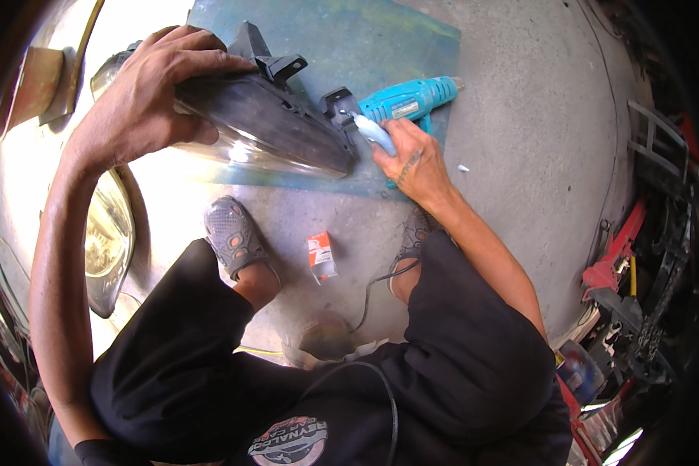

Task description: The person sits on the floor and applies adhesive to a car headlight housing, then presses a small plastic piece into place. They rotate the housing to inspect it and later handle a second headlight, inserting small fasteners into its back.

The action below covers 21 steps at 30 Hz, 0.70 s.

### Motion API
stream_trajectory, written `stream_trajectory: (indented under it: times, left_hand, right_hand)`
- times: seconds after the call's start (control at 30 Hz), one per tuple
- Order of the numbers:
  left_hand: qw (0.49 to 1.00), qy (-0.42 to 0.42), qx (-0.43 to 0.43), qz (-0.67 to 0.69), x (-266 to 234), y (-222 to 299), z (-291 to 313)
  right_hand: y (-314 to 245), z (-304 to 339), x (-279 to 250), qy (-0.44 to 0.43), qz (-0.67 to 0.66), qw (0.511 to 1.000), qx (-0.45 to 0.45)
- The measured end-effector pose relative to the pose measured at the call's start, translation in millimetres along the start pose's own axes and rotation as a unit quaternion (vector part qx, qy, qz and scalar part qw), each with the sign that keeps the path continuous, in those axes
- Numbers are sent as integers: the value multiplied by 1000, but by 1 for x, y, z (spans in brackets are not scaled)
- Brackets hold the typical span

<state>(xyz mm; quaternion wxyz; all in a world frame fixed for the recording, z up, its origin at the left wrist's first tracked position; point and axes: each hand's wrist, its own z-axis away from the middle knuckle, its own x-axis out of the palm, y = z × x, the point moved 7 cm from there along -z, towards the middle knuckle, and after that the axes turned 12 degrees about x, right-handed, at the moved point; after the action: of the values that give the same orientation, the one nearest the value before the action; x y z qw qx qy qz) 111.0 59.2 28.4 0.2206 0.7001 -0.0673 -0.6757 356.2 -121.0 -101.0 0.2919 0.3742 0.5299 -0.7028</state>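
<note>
A car headlight (268, 120) with a dark housing and clear lens lies tilted on a blue-green sheet (365, 39). My left hand (149, 97) grips its left end, fingers over the top and thumb along the lens side. Between the fingers of my right hand (418, 165) is a small pale glue tube (377, 135). Its nozzle points at a black mounting tab (338, 105) on the headlight's right end; whether they touch I cannot tell. Just behind the tube, a teal heat gun (413, 98) rests on the sheet.
A second headlight (110, 245) stands left, by my left forearm. An orange-and-white box (321, 255) sits between my feet, near a black cable (367, 299). A small white piece (463, 168) lies on the concrete. Red and black parts (617, 248) crowd the right edge.
</note>
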Motion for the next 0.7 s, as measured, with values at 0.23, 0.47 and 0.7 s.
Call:
stream_trajectory:
  times: [0.23,0.47,0.7]
  left_hand:
    - [1000,-9,-10,3,-4,4,-2]
    - [999,-17,-33,-2,-3,4,-2]
    - [999,-17,-38,1,-3,4,-1]
  right_hand:
    - [-6,4,2,-2,13,1000,-18]
    - [-13,4,0,-4,37,999,-31]
    - [-17,1,2,-12,55,998,-42]
